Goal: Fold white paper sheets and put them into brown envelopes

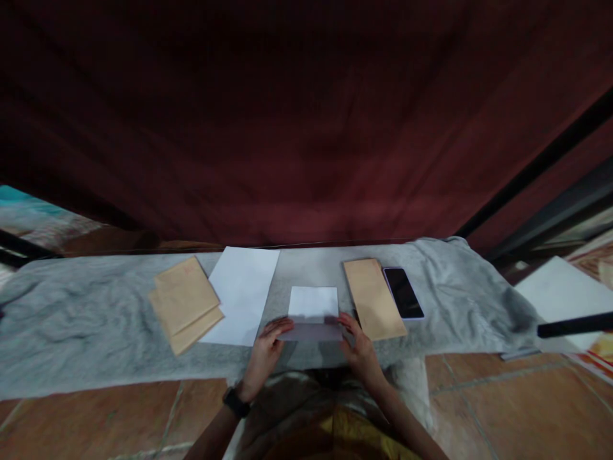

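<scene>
A white sheet of paper (313,301) lies in front of me on the grey cloth, its near part folded up and in shadow. My left hand (272,338) grips the left end of that raised flap, fingers pressed along its edge. At the opposite end my right hand (355,340) pinches the flap in the same way. A dark watch sits on my left wrist. Just right of my right hand is a brown envelope (376,299), and beside it a phone (403,292) with a dark screen.
Left of the folded paper lie white sheets (244,281), partly covered by several brown envelopes (186,297). The grey cloth (86,319) covers a long, narrow surface. A dark red curtain (306,160) hangs behind it. At far right, papers (565,287) rest near a black bar (575,326).
</scene>
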`<state>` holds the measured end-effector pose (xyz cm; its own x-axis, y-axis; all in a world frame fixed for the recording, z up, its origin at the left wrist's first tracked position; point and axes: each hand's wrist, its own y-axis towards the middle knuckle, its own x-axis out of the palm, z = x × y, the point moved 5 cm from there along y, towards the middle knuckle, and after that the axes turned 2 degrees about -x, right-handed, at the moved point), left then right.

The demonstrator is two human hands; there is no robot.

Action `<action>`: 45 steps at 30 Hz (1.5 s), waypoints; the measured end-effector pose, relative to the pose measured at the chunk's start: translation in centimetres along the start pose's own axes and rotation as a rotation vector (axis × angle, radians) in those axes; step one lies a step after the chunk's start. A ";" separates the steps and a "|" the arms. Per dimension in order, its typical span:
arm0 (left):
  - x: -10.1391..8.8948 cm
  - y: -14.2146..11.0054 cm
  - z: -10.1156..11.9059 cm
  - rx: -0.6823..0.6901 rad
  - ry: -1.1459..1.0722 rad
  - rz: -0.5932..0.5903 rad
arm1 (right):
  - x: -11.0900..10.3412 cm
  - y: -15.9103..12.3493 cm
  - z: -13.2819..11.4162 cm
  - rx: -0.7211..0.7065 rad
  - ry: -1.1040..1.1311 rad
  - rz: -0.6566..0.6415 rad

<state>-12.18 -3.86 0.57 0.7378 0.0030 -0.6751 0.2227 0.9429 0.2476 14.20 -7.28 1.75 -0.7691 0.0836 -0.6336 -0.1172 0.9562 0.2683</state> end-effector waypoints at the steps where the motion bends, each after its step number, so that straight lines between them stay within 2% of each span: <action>1: 0.0 0.0 0.0 0.003 0.004 0.003 | 0.3 -0.1 0.3 0.015 -0.019 0.006; 6: -0.2 0.0 1.0 0.102 0.044 -0.001 | 1.4 0.2 -0.1 0.004 -0.124 -0.030; 10: -0.8 -0.3 1.8 0.237 0.122 -0.030 | 1.3 1.1 0.2 0.012 -0.083 -0.047; 13: -1.0 -0.3 1.8 0.263 0.138 -0.036 | 1.5 1.3 1.0 0.019 -0.074 -0.024; 20: -0.5 0.8 1.2 0.077 0.104 0.047 | 2.8 1.2 1.4 0.051 -0.294 0.168; 27: 0.6 2.2 0.1 -0.188 0.067 0.100 | 3.1 2.7 1.2 0.038 -0.358 0.200; 33: 1.2 2.5 -0.3 -0.243 0.093 0.105 | 3.3 2.9 1.1 0.027 -0.388 0.190; 45: 1.3 3.2 1.0 -0.326 0.255 0.083 | 2.5 3.6 -0.8 0.084 -0.572 0.141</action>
<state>-9.87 -1.22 1.18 0.5543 0.1276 -0.8225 -0.0743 0.9918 0.1037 11.31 -3.83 1.73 -0.3105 0.3266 -0.8927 0.0295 0.9420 0.3343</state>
